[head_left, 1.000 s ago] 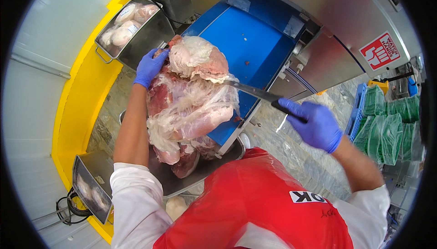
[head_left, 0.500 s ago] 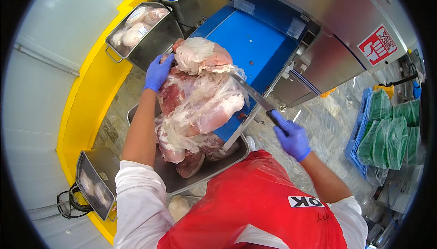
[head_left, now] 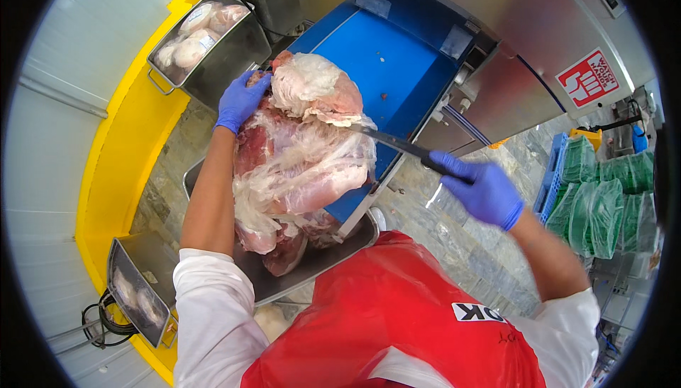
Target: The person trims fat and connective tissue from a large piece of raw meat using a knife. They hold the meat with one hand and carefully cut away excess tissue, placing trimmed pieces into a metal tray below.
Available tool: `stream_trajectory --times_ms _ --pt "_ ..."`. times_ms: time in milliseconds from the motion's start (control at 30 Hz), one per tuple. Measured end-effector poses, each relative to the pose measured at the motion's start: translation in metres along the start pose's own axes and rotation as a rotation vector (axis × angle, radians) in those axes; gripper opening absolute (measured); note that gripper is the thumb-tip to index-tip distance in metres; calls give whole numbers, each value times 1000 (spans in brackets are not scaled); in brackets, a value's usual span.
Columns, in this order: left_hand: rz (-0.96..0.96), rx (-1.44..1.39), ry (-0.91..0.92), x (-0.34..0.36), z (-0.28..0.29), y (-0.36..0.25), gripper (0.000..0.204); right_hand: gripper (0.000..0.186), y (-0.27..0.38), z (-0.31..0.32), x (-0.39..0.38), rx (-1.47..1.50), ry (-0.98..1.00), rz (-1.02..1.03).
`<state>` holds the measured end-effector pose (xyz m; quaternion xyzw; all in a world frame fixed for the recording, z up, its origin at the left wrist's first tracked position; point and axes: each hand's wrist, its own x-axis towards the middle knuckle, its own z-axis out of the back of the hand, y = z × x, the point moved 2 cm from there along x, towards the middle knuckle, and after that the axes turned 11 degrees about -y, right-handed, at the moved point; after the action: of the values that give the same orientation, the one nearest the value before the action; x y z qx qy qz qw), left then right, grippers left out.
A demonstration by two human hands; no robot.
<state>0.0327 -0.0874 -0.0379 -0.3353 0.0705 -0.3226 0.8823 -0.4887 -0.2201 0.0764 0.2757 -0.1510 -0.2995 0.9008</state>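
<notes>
A large piece of raw meat (head_left: 316,86) with pale skin lies on top of a heap of meat and clear plastic film (head_left: 301,154), at the near end of a blue conveyor belt (head_left: 386,54). My left hand (head_left: 242,98), in a blue glove, grips the left edge of that top piece, its fingertips partly hidden. In my gloved right hand (head_left: 486,191) is a knife (head_left: 408,148), held by its black handle. The blade points left and its tip meets the lower edge of the top piece. Below the heap stands a metal bin (head_left: 312,285), and some meat hangs over it.
A steel bin (head_left: 227,51) of wrapped meat stands at the far left beside a yellow barrier (head_left: 128,161). Another metal bin (head_left: 142,281) is at the near left. Green plastic-wrapped stacks (head_left: 592,207) and a blue crate (head_left: 555,175) are at the right. Steel machinery (head_left: 489,90) flanks the belt.
My right hand has drawn to the right and slightly away from me, and the knife lies at a flatter angle. The left hand keeps its hold on the meat. The whole view has shifted slightly.
</notes>
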Motion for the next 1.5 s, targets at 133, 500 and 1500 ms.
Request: stream_trajectory --times_ms 133,500,1500 --pt "-32 -5 -67 5 -1 11 74 52 -15 -80 -41 166 -199 -130" --pt "30 -18 -95 -2 -2 2 81 55 -34 -159 -71 213 -324 -169" --pt "-568 304 -296 -196 -32 -123 56 59 -46 -98 31 2 -387 -128"
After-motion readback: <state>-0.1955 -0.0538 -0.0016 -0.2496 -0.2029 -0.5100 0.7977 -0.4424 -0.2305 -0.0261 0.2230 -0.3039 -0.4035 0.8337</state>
